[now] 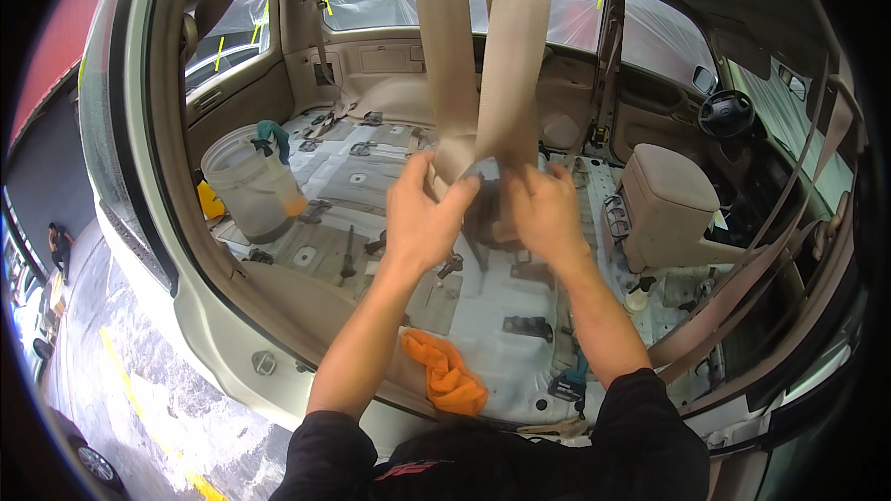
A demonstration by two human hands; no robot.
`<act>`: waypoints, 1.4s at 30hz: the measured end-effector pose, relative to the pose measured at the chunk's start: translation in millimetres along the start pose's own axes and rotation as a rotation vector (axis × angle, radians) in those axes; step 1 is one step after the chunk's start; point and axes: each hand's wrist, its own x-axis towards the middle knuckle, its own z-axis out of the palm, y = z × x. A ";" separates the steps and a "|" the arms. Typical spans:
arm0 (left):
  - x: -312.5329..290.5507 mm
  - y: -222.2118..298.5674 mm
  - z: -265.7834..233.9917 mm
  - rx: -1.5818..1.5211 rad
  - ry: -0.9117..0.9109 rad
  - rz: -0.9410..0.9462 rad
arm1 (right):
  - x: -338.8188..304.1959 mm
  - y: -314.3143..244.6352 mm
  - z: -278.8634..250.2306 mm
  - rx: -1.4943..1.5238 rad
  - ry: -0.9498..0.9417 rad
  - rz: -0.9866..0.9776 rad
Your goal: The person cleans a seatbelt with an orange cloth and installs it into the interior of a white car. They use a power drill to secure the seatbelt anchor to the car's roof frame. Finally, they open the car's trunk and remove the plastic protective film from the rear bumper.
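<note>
A wide beige seat belt hangs from the roof in two strands in front of me. My left hand is closed on the lower end of the left strand, thumb on top. The fingers of my right hand are curled at the bottom of the right strand, pinching its edge. Between the hands is a dark, blurred piece; I cannot make out what it is. Below them lies the stripped car floor.
A clear bucket with a teal cloth on its rim stands at the left. An orange cloth lies by the door sill, a teal power tool to its right. Beyond are a beige console and a steering wheel.
</note>
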 end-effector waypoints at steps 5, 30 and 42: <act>-26.5 -27.9 -17.3 0.114 -0.053 0.023 | 11.6 6.6 4.4 0.004 0.089 0.008; 33.7 -33.5 5.3 -0.653 0.034 0.045 | -53.2 6.9 7.0 0.678 -0.441 0.019; 24.2 -32.4 37.1 -1.180 -0.011 0.016 | -56.3 7.0 15.0 1.130 -0.519 0.149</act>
